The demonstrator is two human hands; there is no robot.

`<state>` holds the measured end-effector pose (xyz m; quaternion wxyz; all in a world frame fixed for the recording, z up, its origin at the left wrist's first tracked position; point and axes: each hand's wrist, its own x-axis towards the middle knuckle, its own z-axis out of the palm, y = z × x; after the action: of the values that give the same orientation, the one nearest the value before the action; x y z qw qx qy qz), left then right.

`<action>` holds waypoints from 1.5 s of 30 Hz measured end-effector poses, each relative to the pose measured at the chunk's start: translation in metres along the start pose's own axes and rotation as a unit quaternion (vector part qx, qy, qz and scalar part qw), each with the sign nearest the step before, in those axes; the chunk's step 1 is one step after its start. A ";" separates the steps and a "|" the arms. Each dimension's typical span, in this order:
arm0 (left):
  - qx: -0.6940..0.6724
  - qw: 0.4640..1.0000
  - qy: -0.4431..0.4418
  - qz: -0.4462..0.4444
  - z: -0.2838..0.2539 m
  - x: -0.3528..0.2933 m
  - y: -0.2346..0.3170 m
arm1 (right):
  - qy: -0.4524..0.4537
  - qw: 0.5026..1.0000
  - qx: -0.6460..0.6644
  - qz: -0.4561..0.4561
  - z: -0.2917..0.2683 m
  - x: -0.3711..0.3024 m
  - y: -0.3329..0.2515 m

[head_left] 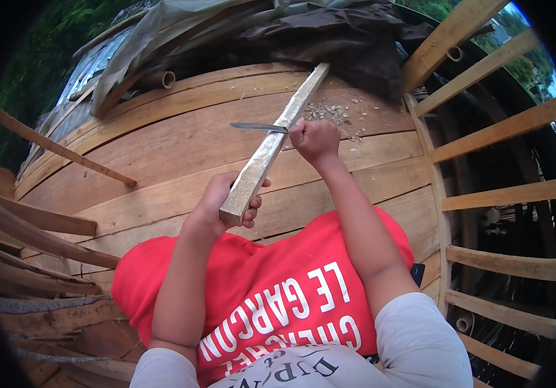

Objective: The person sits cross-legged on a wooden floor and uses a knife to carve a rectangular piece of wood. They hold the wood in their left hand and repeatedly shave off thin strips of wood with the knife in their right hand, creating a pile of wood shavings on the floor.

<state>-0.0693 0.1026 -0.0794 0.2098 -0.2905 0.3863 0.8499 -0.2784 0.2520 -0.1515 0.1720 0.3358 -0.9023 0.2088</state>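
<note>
A squared wooden post slants away from me, its near end above my lap and its far end by the dark sheeting. My left hand is closed around the post close to its near end, with fingertips showing on the right side. A knife lies crosswise over the post, its blade pointing left and touching the upper face. My right hand is closed in a fist at the knife's right end; the handle is hidden inside it. Pale, rough patches mark the post's upper face.
Wood shavings are scattered on the plank floor beyond my right hand. A slatted wooden railing runs along the right. Dark plastic sheeting hangs at the far edge. Curved timber pieces lie at the left.
</note>
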 end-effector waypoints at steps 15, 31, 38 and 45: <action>0.016 1.000 0.006 -0.005 0.002 -0.002 0.000 | -0.185 0.949 0.229 0.114 -0.041 0.023 -0.001; 0.028 1.000 0.001 -0.006 -0.003 0.000 0.001 | -0.233 0.798 0.501 0.238 -0.041 0.019 -0.004; 0.035 0.999 0.010 -0.002 0.002 -0.002 0.001 | -0.315 0.782 0.441 0.307 -0.088 0.035 0.049; 0.030 0.999 0.021 -0.001 0.006 -0.003 0.001 | -0.145 0.767 0.487 0.391 -0.091 0.036 0.073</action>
<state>-0.0696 0.1065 -0.0737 0.2105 -0.3024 0.4156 0.8316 -0.3384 0.3280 -0.0768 -0.2441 0.0190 -0.7466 0.6186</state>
